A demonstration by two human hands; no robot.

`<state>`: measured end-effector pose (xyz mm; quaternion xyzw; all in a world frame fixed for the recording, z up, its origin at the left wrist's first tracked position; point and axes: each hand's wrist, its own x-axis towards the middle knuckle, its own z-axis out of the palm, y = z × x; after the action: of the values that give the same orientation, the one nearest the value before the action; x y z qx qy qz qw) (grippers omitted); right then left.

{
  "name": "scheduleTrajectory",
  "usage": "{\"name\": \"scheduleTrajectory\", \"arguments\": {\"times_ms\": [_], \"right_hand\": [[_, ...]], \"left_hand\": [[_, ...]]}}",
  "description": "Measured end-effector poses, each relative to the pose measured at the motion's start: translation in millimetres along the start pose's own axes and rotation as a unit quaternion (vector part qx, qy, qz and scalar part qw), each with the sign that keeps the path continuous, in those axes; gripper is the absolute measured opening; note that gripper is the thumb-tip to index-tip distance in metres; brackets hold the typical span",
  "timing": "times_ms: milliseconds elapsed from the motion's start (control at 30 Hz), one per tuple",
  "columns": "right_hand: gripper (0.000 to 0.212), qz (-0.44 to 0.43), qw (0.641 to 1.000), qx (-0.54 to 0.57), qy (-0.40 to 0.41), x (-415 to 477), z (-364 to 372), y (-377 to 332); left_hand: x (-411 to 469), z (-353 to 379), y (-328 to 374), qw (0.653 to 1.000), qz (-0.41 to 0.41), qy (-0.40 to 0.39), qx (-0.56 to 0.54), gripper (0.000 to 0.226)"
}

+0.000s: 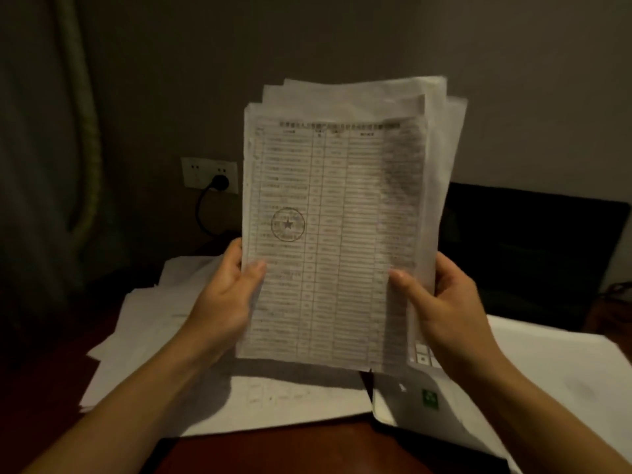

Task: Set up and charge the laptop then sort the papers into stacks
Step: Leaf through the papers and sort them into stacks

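I hold an upright bundle of papers (342,217) in front of me, its top sheet a printed table with a round star stamp. My left hand (225,295) grips its left edge with the thumb on the front. My right hand (444,302) grips the right edge the same way. Behind and to the right stands the open laptop: its dark screen (533,251) faces me, and its white base (417,401) with a green sticker shows under my right wrist. More loose papers (164,336) lie spread on the desk at the left.
A wall socket (209,176) holds a black plug (219,182) whose cable curves down behind the desk. White sheets (561,364) lie to the right of the laptop base. The brown desk (273,449) shows at the front. A curtain hangs at far left.
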<state>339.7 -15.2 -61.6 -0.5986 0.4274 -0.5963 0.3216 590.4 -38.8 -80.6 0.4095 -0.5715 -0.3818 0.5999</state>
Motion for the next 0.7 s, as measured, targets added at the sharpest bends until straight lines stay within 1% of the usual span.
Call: {"name": "scheduleTrajectory", "arguments": {"times_ms": [133,200,267,367,433,533,633,700], "right_hand": [[0.036,-0.006,1.000,-0.024,0.000,-2.4,-0.2,3.7],[0.034,0.011,0.999,-0.048,-0.002,-4.0,1.3,6.4],[0.029,0.024,0.999,-0.044,-0.003,-5.3,3.4,7.7],[0.025,-0.001,1.000,-0.016,-0.001,-6.3,4.9,4.2],[0.029,-0.014,1.000,-0.008,-0.014,-6.9,5.9,1.8],[0.038,-0.003,0.999,-0.013,-0.053,-7.9,8.9,5.2],[0.035,0.000,0.996,-0.053,-0.069,-9.6,11.9,7.4],[0.033,-0.002,0.995,-0.061,-0.075,-10.5,12.5,7.6]], "left_hand": [[-5.9,5.1,0.1,0.999,0.003,-0.011,-0.050,0.027],[-7.9,8.2,-2.2,0.999,0.003,-0.014,-0.047,0.025],[-9.7,10.9,-3.9,0.999,0.014,-0.017,-0.031,0.024],[-11.5,12.6,-1.6,0.999,0.049,-0.003,-0.020,0.024],[-11.2,12.0,-1.0,0.998,0.057,0.009,-0.035,0.024],[-8.4,10.8,-3.6,0.998,0.035,0.032,-0.044,0.020],[-4.9,10.8,-6.3,0.998,-0.026,0.031,-0.053,0.022],[-3.2,10.3,-7.8,0.998,-0.049,0.027,-0.035,0.022]]}}
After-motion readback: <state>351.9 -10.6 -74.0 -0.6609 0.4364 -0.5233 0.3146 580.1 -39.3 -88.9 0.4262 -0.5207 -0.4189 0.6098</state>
